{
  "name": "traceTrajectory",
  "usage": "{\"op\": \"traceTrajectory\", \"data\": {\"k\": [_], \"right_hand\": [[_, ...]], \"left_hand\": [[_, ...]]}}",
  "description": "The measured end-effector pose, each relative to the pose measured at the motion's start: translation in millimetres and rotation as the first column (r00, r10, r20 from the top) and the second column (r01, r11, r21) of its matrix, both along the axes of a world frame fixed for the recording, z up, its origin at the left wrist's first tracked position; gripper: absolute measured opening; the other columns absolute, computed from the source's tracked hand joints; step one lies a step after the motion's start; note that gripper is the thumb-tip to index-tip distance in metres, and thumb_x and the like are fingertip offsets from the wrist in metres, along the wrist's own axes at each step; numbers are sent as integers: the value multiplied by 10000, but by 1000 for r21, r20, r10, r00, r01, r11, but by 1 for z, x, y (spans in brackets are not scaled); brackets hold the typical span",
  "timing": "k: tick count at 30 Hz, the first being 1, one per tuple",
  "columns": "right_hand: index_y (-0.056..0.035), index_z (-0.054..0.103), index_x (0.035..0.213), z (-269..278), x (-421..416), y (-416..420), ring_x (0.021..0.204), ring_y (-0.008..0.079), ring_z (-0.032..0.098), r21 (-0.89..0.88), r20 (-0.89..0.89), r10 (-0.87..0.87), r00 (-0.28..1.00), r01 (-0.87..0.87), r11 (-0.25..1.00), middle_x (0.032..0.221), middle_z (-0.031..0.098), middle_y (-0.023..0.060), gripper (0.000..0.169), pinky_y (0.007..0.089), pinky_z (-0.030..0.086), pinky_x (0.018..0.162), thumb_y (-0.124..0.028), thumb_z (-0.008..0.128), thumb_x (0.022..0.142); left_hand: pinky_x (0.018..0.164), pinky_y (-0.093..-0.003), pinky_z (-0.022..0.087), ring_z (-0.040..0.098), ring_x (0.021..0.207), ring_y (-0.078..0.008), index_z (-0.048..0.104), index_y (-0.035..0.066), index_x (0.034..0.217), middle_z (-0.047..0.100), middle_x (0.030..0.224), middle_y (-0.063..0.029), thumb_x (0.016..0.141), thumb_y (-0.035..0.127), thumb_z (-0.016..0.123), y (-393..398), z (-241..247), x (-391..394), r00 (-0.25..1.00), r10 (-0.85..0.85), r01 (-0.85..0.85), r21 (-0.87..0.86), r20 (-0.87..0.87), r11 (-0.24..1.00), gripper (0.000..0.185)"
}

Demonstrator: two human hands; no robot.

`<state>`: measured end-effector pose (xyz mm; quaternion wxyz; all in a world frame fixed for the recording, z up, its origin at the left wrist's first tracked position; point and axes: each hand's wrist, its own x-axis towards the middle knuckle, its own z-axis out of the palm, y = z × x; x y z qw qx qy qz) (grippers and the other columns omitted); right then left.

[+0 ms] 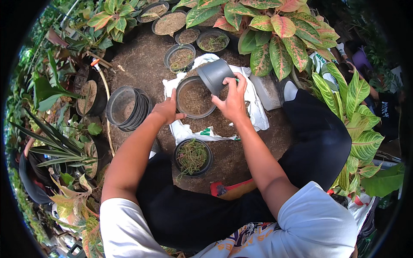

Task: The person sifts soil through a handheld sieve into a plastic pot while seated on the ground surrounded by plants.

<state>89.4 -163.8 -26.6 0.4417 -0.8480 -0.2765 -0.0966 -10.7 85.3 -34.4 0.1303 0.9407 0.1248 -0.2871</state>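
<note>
My right hand [233,96] grips a dark grey plastic plant pot [215,74], tilted on its side. It hangs over the right rim of a round grey pot [178,101] with brown soil mix [195,100] inside. At that lower pot's left edge is my left hand [167,109], index finger and thumb spread; whether it touches the rim I cannot tell. Beneath lies a torn white sack [256,111] with more soil on it. Left of my left hand, a stack of nested black pots [122,108] leans over sideways.
A pot of trailing green cuttings [192,157] stands between my legs. Several soil-filled pots [169,23] line the far side, beside a red-green aglaonema [274,38]. A pale hose [105,96] runs along the left. Another person [387,106] is at the right edge.
</note>
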Motion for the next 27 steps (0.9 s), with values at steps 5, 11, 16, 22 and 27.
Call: {"op": "traceTrajectory", "data": {"k": [5, 11, 16, 22, 27], "right_hand": [[-69, 442, 1184, -21, 11, -15, 1267, 438, 362, 154, -150, -261, 954, 283, 947, 1296, 362, 236, 637, 533, 310, 1091, -165, 871, 723], [-90, 440, 1190, -64, 26, -15, 1244, 415, 360, 63, -381, -443, 812, 500, 864, 1267, 374, 240, 661, 517, 292, 1095, -137, 881, 700], [-100, 444, 1190, -80, 12, -17, 1255, 438, 359, -74, -457, -514, 726, 545, 835, 1298, 354, 248, 651, 553, 331, 1082, -105, 870, 697], [-66, 458, 1211, -103, 5, -24, 1263, 453, 376, -187, -289, -486, 825, 450, 874, 1343, 353, 254, 671, 541, 379, 1077, -116, 876, 689], [-81, 463, 1216, -107, 8, -20, 1275, 430, 362, -209, -408, -396, 823, 338, 918, 1340, 366, 253, 670, 499, 375, 1084, -192, 861, 688]], "left_hand": [[1089, -494, 441, 542, 1320, -423, -131, 14, 1604, 514, 1445, -306, 907, 545, 710, 4, 6, -6, 999, 21, -23, -53, -41, 998, 1214], [1171, -451, 360, 434, 1412, -447, -191, 43, 1591, 444, 1490, -354, 926, 366, 743, 6, -10, -23, 987, 143, -111, -333, 74, 936, 1191], [1188, -426, 343, 402, 1439, -427, -147, -27, 1584, 398, 1522, -356, 908, 330, 765, 4, -8, -21, 984, 151, -115, -318, 90, 941, 1190], [1182, -492, 342, 411, 1442, -409, -123, -22, 1595, 381, 1560, -305, 891, 381, 772, -7, 3, -11, 991, 124, -116, -163, 40, 980, 1208], [1174, -630, 267, 452, 1422, -386, -104, 17, 1617, 403, 1572, -233, 938, 489, 682, -19, 21, -10, 995, 79, -79, 8, -52, 997, 1141]]}}
